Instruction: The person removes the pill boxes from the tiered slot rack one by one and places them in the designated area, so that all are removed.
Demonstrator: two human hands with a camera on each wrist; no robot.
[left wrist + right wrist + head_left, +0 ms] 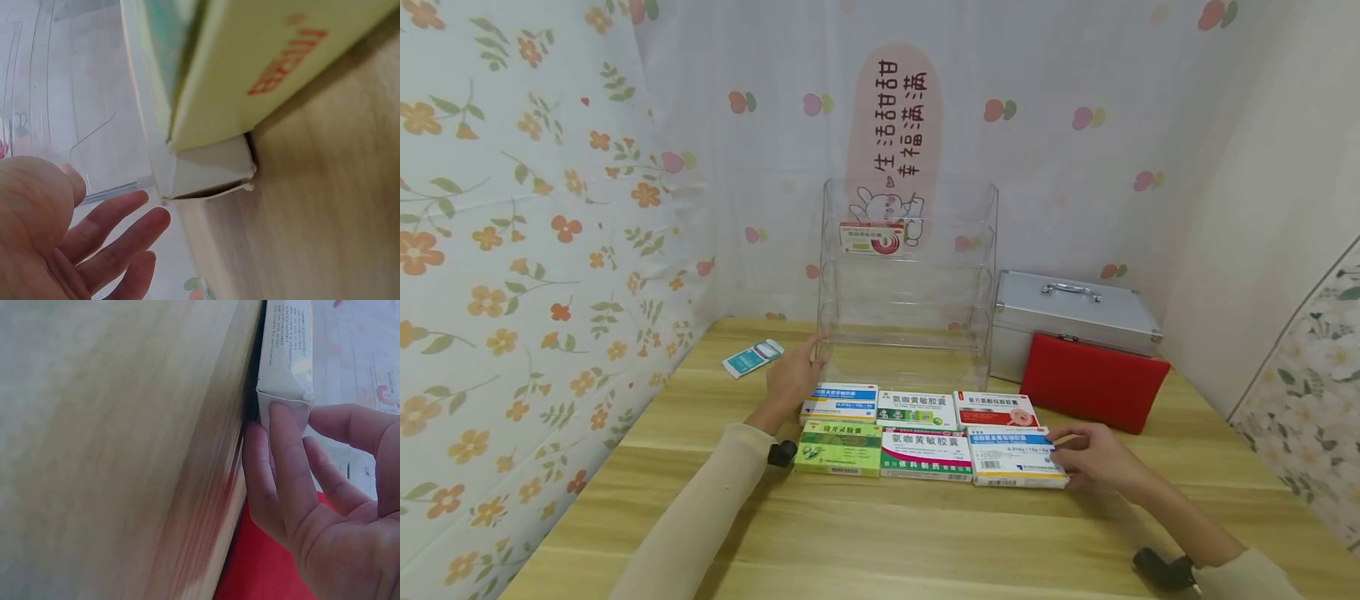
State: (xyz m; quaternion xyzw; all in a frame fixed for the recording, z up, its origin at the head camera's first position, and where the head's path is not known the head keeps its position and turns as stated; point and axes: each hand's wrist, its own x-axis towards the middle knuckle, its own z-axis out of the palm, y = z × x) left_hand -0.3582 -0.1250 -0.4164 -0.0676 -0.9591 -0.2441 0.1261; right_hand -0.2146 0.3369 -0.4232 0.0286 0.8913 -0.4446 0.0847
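Two rows of medicine boxes lie flat on the table in the head view. At the front row's right end, my right hand (1093,457) touches the end of a white-and-blue medicine box (1018,457). Its fingertips (279,419) rest against the end flap in the right wrist view, thumb at the corner. My left hand (792,379) is beside the back row's left box (840,402), fingers loosely bent and holding nothing. Its fingertips reach toward the clear display stand (906,340). The green box (838,444) lies in front of that hand.
A red-and-white box (871,239) stands on an upper tier of the stand. A teal-and-white packet (752,358) lies to the left. On the right stands a silver case (1078,308), with a red pouch (1090,381) leaning against it.
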